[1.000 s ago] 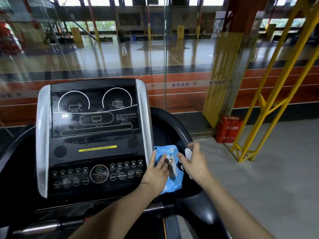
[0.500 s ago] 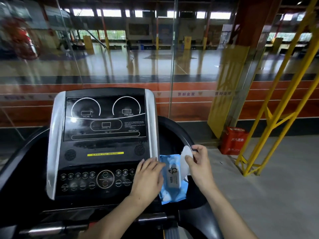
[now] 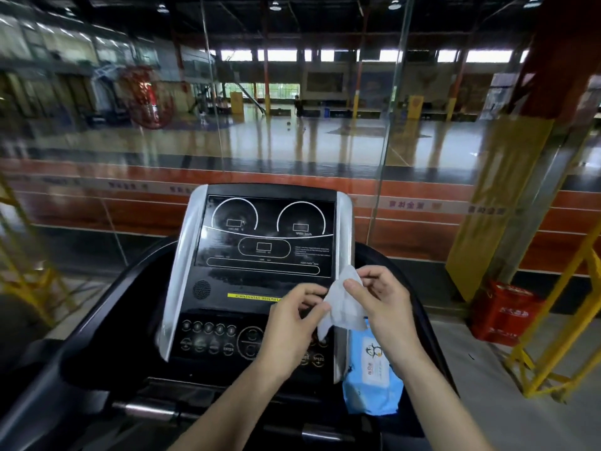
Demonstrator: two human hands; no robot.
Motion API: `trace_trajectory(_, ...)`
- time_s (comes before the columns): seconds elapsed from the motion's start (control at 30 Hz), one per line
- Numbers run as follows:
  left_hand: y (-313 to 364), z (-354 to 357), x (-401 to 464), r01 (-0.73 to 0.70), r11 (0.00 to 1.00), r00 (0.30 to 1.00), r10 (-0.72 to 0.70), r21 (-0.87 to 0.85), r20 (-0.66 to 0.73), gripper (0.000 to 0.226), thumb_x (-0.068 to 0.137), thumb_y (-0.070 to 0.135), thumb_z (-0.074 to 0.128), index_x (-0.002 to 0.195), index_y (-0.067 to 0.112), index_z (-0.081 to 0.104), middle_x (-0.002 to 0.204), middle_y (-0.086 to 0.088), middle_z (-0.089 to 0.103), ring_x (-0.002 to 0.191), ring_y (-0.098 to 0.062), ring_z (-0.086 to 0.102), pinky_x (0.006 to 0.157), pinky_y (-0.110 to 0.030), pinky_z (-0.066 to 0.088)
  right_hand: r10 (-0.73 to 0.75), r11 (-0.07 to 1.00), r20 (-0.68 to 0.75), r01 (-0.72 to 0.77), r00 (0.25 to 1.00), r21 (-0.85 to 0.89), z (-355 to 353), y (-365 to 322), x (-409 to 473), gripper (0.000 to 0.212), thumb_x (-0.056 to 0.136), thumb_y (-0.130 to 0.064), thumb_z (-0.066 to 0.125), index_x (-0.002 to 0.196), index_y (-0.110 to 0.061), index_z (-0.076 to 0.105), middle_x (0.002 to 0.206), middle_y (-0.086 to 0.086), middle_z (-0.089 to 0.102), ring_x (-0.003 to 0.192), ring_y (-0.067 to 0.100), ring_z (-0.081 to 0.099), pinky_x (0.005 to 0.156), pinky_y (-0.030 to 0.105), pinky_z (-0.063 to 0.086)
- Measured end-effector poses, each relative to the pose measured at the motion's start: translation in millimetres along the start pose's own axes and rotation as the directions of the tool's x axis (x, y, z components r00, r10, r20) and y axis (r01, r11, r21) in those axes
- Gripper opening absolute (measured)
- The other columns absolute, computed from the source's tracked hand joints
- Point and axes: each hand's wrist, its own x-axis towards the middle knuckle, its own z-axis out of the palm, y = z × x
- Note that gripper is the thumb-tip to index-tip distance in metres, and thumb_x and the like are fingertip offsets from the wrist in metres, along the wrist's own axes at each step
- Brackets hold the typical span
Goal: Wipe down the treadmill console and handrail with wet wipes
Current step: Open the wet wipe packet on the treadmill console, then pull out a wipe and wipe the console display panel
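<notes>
A white wipe [image 3: 341,307] is pinched between the left hand [image 3: 292,327] and right hand [image 3: 387,307], just in front of the console [image 3: 263,242]. The pack [image 3: 370,372] lies at the console's right edge. If the damp folds cling while being spread, the wipe could be torn or dropped.

One wipe [image 3: 341,307], one pack [image 3: 370,369], seemingly.

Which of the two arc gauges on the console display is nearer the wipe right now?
The right arc gauge, labelled speed. It sits on the side where both hands hold the wipe; the left gauge is farther across the console.
</notes>
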Motion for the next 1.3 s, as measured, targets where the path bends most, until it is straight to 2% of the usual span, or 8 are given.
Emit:
trace_trajectory(0.3,31.5,-45.9,19.6,-0.092,0.966,0.994,0.102,0.241,-0.027,0.012,0.101,0.022,0.066,0.096,0.028,0.076,0.094,0.017,0.072,0.089,0.002,0.064,0.079,-0.015,0.048,-0.017,0.970,0.205,0.066,0.979,-0.233,0.1,9.7,6.4,0.025,0.097,-0.022,0.072,0.116,-0.038,0.071,0.076,-0.012,0.055,0.075,0.007,0.054,0.076,0.026,0.045)
trace_trajectory(0.43,34.8,-53.4,24.8,-0.134,0.875,0.991,0.127,0.465,0.046,0.015,0.105,0.030,0.060,0.101,0.029,0.074,0.099,0.013,0.067,0.094,-0.001,0.060,0.078,-0.015,0.044,-0.021,0.960,0.246,0.088,0.969,-0.264,4.9,5.1,4.1,0.011,0.094,-0.017,0.075,0.091,-0.026,0.070,0.082,-0.017,0.062,0.069,0.004,0.049,0.067,0.022,0.040)
trace_trajectory(0.57,34.6,-67.2,30.5,-0.134,0.816,0.989,0.077,0.562,0.124,0.015,0.104,0.032,0.061,0.108,0.030,0.076,0.099,0.013,0.065,0.094,-0.003,0.060,0.083,-0.027,0.049,-0.035,0.919,0.261,0.134,0.965,-0.371,10.9,1.9,12.6,0.018,0.087,-0.021,0.082,0.085,-0.027,0.065,0.094,-0.008,0.069,0.075,0.004,0.056,0.070,0.021,0.044)
trace_trajectory(0.67,35.0,-77.9,33.4,-0.113,0.788,0.985,0.012,0.605,0.169,0.013,0.102,0.033,0.064,0.102,0.030,0.077,0.095,0.014,0.063,0.092,-0.004,0.060,0.082,-0.029,0.049,-0.016,0.886,0.247,0.128,0.969,-0.446,20.5,1.7,22.5,0.017,0.085,-0.027,0.084,0.085,-0.029,0.066,0.075,0.003,0.065,0.062,0.006,0.048,0.063,0.025,0.042)
trace_trajectory(0.9,23.4,-91.7,43.3,0.145,0.942,0.988,-0.121,0.304,-0.096,0.017,0.096,0.027,0.071,0.080,0.027,0.076,0.068,0.019,0.069,0.064,0.003,0.061,0.060,-0.019,0.049,0.060,0.926,0.103,-0.017,0.993,-0.376,73.6,6.3,36.0,0.021,0.086,-0.028,0.083,0.073,-0.019,0.069,0.067,0.002,0.071,0.063,0.019,0.067,0.064,0.033,0.051)
trace_trajectory(1.07,12.9,-103.5,58.5,0.190,0.979,0.982,-0.190,0.080,-0.010,0.034,0.100,0.008,0.055,0.097,0.029,0.081,0.094,0.006,0.081,0.093,-0.013,0.077,0.090,-0.037,0.061,0.060,0.995,0.151,-0.048,0.987,-0.084,111.1,3.9,39.8,0.013,0.095,-0.013,0.073,0.097,-0.023,0.080,0.093,-0.005,0.080,0.091,0.013,0.074,0.082,0.027,0.055)
trace_trajectory(1.2,6.1,-123.9,74.0,0.144,0.986,0.989,-0.146,0.086,0.021,0.066,0.094,-0.010,0.040,0.105,0.045,0.075,0.105,0.018,0.078,0.101,-0.003,0.073,0.092,-0.022,0.055,0.073,0.997,0.180,-0.075,0.981,0.007,138.2,1.6,50.5,0.016,0.094,-0.012,0.074,0.104,-0.023,0.080,0.100,-0.005,0.080,0.097,0.010,0.074,0.084,0.022,0.055)
trace_trajectory(1.3,-9.6,-140.1,93.1,0.118,0.986,0.993,-0.120,0.115,0.013,0.058,0.098,-0.004,0.044,0.110,0.044,0.074,0.116,0.017,0.072,0.109,-0.002,0.069,0.103,-0.029,0.054,0.062,0.997,0.154,-0.056,0.986,-0.046,160.8,3.7,62.2,0.019,0.090,-0.011,0.079,0.103,-0.025,0.079,0.099,-0.006,0.080,0.097,0.011,0.074,0.088,0.027,0.057)
